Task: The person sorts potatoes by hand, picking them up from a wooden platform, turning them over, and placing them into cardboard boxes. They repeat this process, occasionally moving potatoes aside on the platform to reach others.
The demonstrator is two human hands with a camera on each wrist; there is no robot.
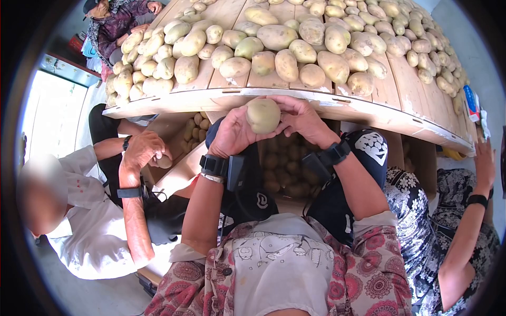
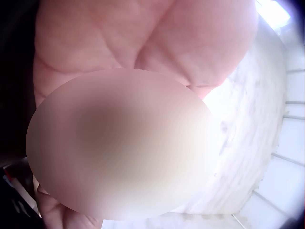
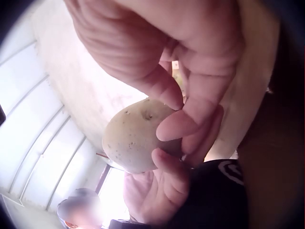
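Note:
A pale yellow-green potato [image 1: 263,116] is held up between both hands, just in front of the table's near edge. My left hand [image 1: 232,132] cups it from the left and below. From the other side my right hand [image 1: 307,124] grips it with thumb and bent fingers. In the right wrist view the potato [image 3: 131,138] shows small specks and a dark dimple, with right fingertips [image 3: 174,126] pressing on its end. The left palm [image 2: 143,38] fills the top of the left wrist view, where a blurred oval covers what lies below.
Many potatoes [image 1: 276,38] lie spread over the slatted wooden table [image 1: 398,89]. Under it, between the knees, stands a box of potatoes [image 1: 287,168], with another carton [image 1: 163,126] to the left. People sit on both sides; the left one's hand [image 1: 145,150] holds a potato.

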